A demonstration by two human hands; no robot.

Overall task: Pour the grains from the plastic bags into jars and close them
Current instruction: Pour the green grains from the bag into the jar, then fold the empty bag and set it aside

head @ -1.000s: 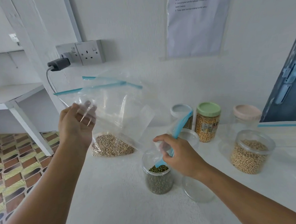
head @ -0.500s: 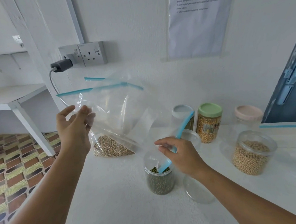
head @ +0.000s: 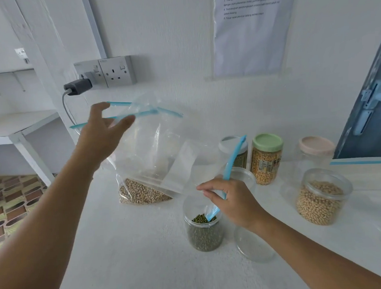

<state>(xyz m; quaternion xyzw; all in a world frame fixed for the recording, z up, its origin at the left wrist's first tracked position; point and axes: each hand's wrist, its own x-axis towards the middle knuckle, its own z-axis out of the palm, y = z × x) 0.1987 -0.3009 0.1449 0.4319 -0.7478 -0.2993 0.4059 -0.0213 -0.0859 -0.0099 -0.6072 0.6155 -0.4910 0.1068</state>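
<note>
My right hand (head: 232,203) pinches the blue zip mouth of an emptied clear bag (head: 183,160), with the mouth's tip dipping into an open jar of green beans (head: 203,231) on the white table. This bag slopes up and to the left from the jar. My left hand (head: 100,135) is raised with fingers spread and holds nothing. Its fingertips are at the blue zip strips of a second bag (head: 143,194), which stands behind with beige grains in its bottom.
An open jar of soybeans (head: 322,200) stands at the right. Jars with grey (head: 234,149), green (head: 268,160) and pink (head: 316,151) lids line the wall. A clear lid (head: 254,247) lies by my right wrist. A charger (head: 77,87) is plugged into the wall socket.
My left hand has let go of the emptied bag's raised corner, opened and moved up and right to the standing bag's zip strips. My right hand still holds the bag mouth at the jar.
</note>
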